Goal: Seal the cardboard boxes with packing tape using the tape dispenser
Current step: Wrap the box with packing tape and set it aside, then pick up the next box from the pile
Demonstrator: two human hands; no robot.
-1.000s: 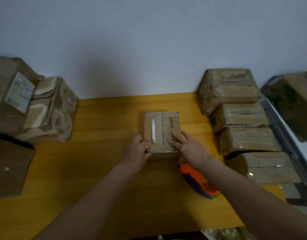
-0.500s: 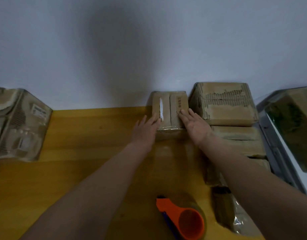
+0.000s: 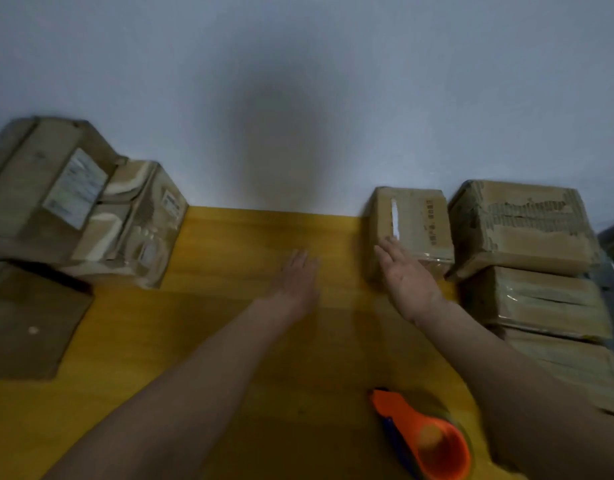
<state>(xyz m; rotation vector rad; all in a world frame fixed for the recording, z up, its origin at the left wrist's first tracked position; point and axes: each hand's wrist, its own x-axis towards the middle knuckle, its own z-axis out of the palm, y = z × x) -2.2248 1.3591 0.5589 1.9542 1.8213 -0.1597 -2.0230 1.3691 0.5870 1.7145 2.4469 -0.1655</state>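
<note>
The small taped box (image 3: 411, 226) stands at the far edge of the yellow table (image 3: 229, 327), against the wall and just left of the stacked boxes (image 3: 527, 265), the right hand (image 3: 407, 278) flat at its near-left corner, the left hand (image 3: 295, 282) relaxed over the table, and the orange tape dispenser (image 3: 427, 441) lying near.

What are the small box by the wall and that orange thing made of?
The small box looks like brown cardboard, matte, with glossy clear tape glinting along its near edge. The tape dispenser seems to be smooth orange plastic with a blue part, though the picture is blurred.
</note>
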